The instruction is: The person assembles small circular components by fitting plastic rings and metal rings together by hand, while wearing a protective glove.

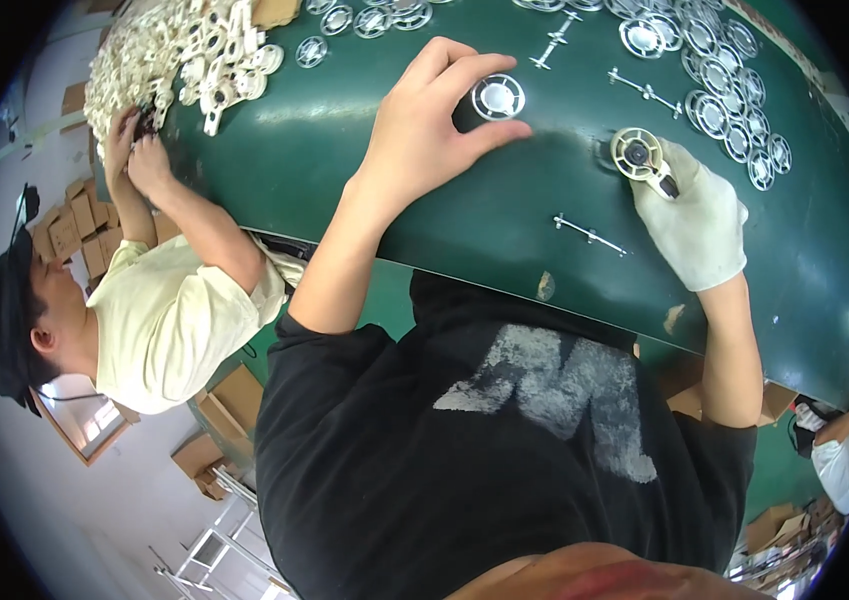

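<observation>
My bare left hand (424,125) reaches over the green table with thumb and fingers spread to either side of a round, silvery ring-shaped disc (497,97). The disc lies on the tabletop, and the fingers are not closed on it. My right hand (692,215), in a white glove, grips a cream plastic part with a round ring head (636,153). That head has a dark centre, and a short stub with a dark end runs from it toward the palm. Between my hands, closer to me, a thin silvery rod piece (589,235) lies on the table.
More silvery discs (714,75) pile up at the far right, with two similar rod pieces (644,92) (554,42) beside them. Cream parts (229,60) heap at the far left, where a co-worker's hands (134,150) work. Cardboard boxes (234,400) stand below the table (424,230).
</observation>
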A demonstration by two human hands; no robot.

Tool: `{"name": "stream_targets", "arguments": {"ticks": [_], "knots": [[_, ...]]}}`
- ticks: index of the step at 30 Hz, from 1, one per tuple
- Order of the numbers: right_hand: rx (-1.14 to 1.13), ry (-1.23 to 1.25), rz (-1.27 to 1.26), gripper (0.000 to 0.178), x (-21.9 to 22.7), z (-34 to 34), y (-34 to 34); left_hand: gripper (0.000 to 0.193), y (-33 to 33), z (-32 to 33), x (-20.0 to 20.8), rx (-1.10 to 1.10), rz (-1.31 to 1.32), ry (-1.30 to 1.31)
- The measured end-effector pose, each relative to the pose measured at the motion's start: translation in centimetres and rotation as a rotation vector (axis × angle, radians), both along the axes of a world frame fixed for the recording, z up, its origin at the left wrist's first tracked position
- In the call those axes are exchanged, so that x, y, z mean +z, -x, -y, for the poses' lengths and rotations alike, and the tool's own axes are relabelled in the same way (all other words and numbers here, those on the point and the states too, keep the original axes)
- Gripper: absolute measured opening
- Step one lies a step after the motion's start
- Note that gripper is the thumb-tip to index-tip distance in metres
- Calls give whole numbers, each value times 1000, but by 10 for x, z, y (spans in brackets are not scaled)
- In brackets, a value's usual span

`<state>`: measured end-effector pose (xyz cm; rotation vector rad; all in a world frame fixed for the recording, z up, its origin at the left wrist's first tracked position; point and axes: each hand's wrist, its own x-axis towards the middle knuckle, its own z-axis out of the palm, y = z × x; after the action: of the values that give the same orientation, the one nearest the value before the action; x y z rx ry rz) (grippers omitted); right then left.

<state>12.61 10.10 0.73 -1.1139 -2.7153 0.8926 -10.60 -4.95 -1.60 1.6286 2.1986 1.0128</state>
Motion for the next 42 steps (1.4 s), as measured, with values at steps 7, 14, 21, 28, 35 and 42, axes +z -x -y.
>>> {"name": "stream_targets", "arguments": {"ticks": [7,14,21,28,35,42], "knots": [[106,-35,47,26,-5,4,-4,56,-58,-43,5,-209,-106,-189],[54,6,45,25,-2,-1,-6,62,-62,-47,0,-277,80,-173],[62,37,87,25,5,-2,-6,52,-56,-45,-9,-350,18,-201],[73,16,55,27,3,0,-8,57,-58,-41,-7,-276,-178,-232],[89,48,25,28,4,0,-8,57,-63,-44,-11,-340,-29,-265],[78,45,-94,26,-3,-3,-13,54,-68,-44,-10,-307,228,-211]]}}
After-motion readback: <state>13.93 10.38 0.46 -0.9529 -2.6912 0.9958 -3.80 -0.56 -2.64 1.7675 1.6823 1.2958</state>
